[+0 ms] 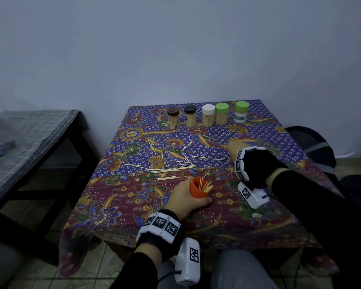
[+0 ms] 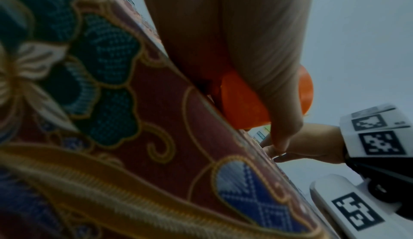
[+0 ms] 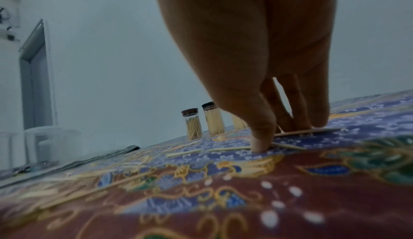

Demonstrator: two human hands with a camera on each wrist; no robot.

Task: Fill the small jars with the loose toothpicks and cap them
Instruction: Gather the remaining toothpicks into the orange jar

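While the left hand [image 1: 184, 198] grips one orange jar [image 1: 198, 189], the right hand [image 1: 236, 152] presses straight fingers on loose toothpicks [image 1: 171, 167]; five capped jars [image 1: 208, 115] line the table's far edge.

Thin pale wooden toothpicks [image 1: 171, 166] lie scattered across the middle of the bench's patterned batik cloth [image 1: 117, 205], between the two hands. A row of five capped clear jars [image 1: 208, 115] blocks the far edge, while the near left cloth lies open.
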